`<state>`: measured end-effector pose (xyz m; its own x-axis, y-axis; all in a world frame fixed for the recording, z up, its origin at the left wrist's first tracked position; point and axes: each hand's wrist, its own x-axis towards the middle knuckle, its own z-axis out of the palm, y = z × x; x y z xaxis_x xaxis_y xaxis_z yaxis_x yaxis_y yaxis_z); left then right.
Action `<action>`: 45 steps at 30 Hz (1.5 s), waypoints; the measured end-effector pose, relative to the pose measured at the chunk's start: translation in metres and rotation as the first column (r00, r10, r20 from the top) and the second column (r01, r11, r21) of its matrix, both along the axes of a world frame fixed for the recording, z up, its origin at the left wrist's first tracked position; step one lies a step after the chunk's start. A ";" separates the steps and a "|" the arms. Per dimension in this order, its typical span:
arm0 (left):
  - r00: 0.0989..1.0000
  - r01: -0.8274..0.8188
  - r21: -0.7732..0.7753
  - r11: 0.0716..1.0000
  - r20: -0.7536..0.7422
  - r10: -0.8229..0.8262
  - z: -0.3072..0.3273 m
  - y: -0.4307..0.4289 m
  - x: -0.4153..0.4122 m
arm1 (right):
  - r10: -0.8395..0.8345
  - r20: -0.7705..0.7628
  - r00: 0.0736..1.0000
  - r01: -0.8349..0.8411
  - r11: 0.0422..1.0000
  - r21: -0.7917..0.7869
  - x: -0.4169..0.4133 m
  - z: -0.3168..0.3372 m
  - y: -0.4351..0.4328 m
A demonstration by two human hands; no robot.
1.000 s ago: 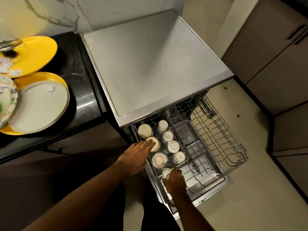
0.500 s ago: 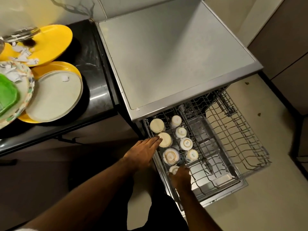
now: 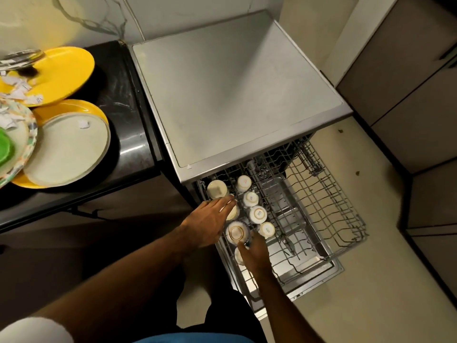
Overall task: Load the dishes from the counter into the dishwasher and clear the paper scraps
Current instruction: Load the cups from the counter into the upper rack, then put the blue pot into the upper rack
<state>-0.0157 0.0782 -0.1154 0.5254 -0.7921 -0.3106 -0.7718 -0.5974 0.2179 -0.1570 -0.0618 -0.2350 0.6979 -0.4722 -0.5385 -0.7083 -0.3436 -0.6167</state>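
The dishwasher's wire rack (image 3: 329, 206) is pulled out, with several upturned white and cream cups (image 3: 257, 214) along its left side. My left hand (image 3: 210, 221) lies flat and open, fingertips resting on a cream cup (image 3: 232, 212). My right hand (image 3: 256, 254) curls over a small white cup (image 3: 238, 256) at the rack's near end, just below a gold-ringed cup (image 3: 237, 232). On the black counter (image 3: 123, 102) sit a yellow plate (image 3: 61, 73), a cream plate (image 3: 69, 149) and a patterned plate (image 3: 22, 134). Paper scraps (image 3: 22, 90) lie on them.
The dishwasher's grey top (image 3: 235, 95) stands between the counter and the cabinets (image 3: 408, 82) on the right. Its lowered door (image 3: 333, 268) juts out under the rack over the beige floor. Something green (image 3: 3, 147) lies on the patterned plate. A glass dish (image 3: 22, 56) rests on the yellow plate.
My left fingers have slid further onto the cream cup. My right hand has shifted slightly, so more of the white cup shows. The view has tilted a little.
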 end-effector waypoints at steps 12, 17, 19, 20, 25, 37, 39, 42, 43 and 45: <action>0.927 -0.360 -0.291 0.887 0.000 0.376 0.099 0.029 0.062 | 0.170 0.499 0.850 -0.120 0.984 -0.131 0.139 0.196 0.000; 0.825 -0.553 -0.299 0.778 -0.070 0.560 0.118 0.078 0.082 | 0.210 0.592 0.778 -0.220 0.974 -0.057 0.191 0.227 0.037; 0.786 -0.608 -0.292 0.738 -0.090 0.612 0.123 0.100 0.090 | 0.247 0.619 0.745 -0.277 0.960 -0.050 0.209 0.233 0.058; 0.775 -0.621 -0.301 0.724 -0.094 0.625 0.125 0.112 0.094 | 0.262 0.629 0.732 -0.303 0.952 -0.044 0.217 0.235 0.069; 0.710 -0.688 -0.329 0.646 -0.122 0.694 0.129 0.173 0.109 | 0.367 0.620 0.693 -0.439 0.898 -0.042 0.253 0.240 0.128; 0.604 -0.770 -0.356 0.530 -0.139 0.784 0.134 0.297 0.155 | 0.483 0.613 0.625 -0.598 0.801 -0.022 0.322 0.248 0.263; 0.591 -0.777 -0.361 0.516 -0.138 0.795 0.134 0.312 0.161 | 0.505 0.603 0.618 -0.610 0.792 -0.038 0.330 0.247 0.276; 0.572 -0.793 -0.360 0.491 -0.163 0.804 0.133 0.332 0.166 | 0.527 0.579 0.622 -0.614 0.788 -0.057 0.337 0.246 0.289; 0.566 -0.800 -0.352 0.486 -0.174 0.806 0.132 0.339 0.167 | 0.537 0.570 0.622 -0.616 0.785 -0.066 0.339 0.245 0.293; 0.558 -0.807 -0.348 0.477 -0.186 0.809 0.130 0.351 0.170 | 0.562 0.553 0.615 -0.624 0.776 -0.094 0.343 0.244 0.301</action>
<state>0.1547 0.4292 0.0148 0.9924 -0.0599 -0.1072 0.0094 -0.8338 0.5520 0.1860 0.2392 0.0086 0.9834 0.1808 -0.0155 0.0759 -0.4874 -0.8699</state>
